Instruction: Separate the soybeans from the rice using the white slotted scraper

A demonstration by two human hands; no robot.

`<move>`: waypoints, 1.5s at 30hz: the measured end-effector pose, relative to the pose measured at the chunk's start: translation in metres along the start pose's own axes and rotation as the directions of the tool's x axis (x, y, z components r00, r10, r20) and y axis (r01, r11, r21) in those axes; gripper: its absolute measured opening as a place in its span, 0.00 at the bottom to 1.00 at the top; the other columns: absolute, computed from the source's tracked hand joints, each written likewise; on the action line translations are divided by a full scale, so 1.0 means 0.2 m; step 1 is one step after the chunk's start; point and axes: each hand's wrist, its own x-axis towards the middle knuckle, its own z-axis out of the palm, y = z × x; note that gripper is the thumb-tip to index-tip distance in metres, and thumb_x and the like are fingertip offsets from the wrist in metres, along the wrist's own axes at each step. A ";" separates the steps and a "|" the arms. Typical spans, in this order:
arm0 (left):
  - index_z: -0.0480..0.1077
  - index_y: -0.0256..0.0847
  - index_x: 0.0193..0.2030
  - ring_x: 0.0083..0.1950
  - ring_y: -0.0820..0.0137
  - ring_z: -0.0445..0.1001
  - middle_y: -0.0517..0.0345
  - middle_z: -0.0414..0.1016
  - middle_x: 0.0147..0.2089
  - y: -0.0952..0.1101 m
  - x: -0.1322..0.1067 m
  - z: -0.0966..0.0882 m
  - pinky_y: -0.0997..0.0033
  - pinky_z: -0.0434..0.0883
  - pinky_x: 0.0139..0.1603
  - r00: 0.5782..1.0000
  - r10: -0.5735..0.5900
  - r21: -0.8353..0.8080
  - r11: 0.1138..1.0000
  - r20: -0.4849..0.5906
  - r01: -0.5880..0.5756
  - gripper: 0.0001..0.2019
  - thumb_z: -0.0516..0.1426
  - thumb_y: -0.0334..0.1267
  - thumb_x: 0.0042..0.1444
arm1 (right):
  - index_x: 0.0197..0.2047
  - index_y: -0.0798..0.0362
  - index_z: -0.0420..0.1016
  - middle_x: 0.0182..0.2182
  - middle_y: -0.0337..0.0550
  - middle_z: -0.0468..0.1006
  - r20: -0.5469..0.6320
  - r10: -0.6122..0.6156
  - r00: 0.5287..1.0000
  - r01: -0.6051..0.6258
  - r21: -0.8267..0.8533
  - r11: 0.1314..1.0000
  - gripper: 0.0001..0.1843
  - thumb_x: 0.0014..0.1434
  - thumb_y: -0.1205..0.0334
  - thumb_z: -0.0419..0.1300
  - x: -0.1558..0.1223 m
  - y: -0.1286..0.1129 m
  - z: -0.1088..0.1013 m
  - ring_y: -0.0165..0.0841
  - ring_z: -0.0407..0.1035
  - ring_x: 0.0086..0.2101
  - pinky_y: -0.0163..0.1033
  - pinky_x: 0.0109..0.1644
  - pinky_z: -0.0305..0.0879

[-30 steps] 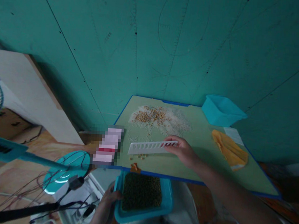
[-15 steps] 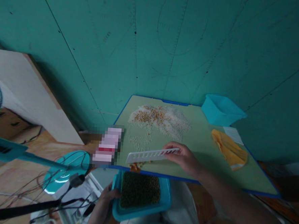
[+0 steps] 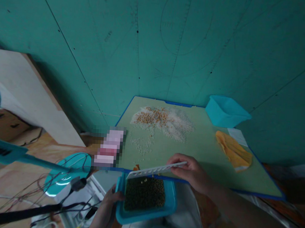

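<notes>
My left hand grips the left rim of a blue plastic tub, held just below the table's front edge. Inside the tub lies a mass of dark green and tan beans or grains. In my right hand is a white slotted plastic strip, pinched at its right end. Its left end tilts down over the tub's back rim, at the table edge. A small orange-brown scrap sits behind the strip. Farther back on the table, tan beans lie mixed with white rice-like grains.
The pale green table has a blue edge. At its right stand an empty blue bin and a yellow cloth. A blurred pink object is at the left edge. Cables and a blue round stool are lower left.
My right hand has drawn the white strip toward me, from the tabletop to over the tub's back rim. A few pale grains now show on the tub's contents.
</notes>
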 end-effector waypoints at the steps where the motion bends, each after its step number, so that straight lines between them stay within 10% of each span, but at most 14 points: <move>1: 0.76 0.39 0.32 0.28 0.58 0.78 0.57 0.80 0.24 0.00 0.00 0.00 0.61 0.74 0.29 1.000 0.002 0.001 1.000 -0.001 -0.002 0.16 0.58 0.25 0.32 | 0.29 0.51 0.74 0.28 0.39 0.74 -0.002 0.007 1.000 -0.007 0.004 1.000 0.04 0.48 0.63 0.60 0.00 0.00 -0.01 0.32 0.67 0.33 0.34 0.37 0.62; 11: 0.75 0.38 0.29 0.26 0.59 0.77 0.56 0.79 0.22 0.01 -0.03 0.05 0.66 0.71 0.22 1.000 0.008 0.030 1.000 -0.009 -0.007 0.14 0.58 0.26 0.31 | 0.32 0.51 0.75 0.27 0.38 0.75 -0.290 0.016 0.957 0.030 0.154 0.988 0.10 0.42 0.60 0.64 0.12 0.06 -0.16 0.32 0.67 0.31 0.35 0.36 0.62; 36: 0.76 0.37 0.32 0.31 0.58 0.78 0.56 0.80 0.24 -0.06 -0.01 0.17 0.66 0.70 0.26 0.993 -0.047 0.041 0.998 0.109 0.043 0.16 0.55 0.26 0.32 | 0.31 0.50 0.76 0.30 0.42 0.75 -0.290 0.050 0.956 -0.026 0.087 0.996 0.09 0.49 0.53 0.62 -0.26 0.13 -0.07 0.35 0.68 0.34 0.36 0.38 0.64; 45: 0.77 0.39 0.30 0.31 0.58 0.78 0.57 0.80 0.22 -0.06 -0.01 0.16 0.64 0.72 0.30 0.992 -0.047 0.036 0.998 0.116 0.043 0.15 0.55 0.26 0.33 | 0.30 0.50 0.72 0.28 0.40 0.76 -0.459 -0.047 0.887 0.039 -0.027 0.999 0.12 0.41 0.54 0.64 0.10 0.05 -0.21 0.35 0.67 0.30 0.37 0.35 0.63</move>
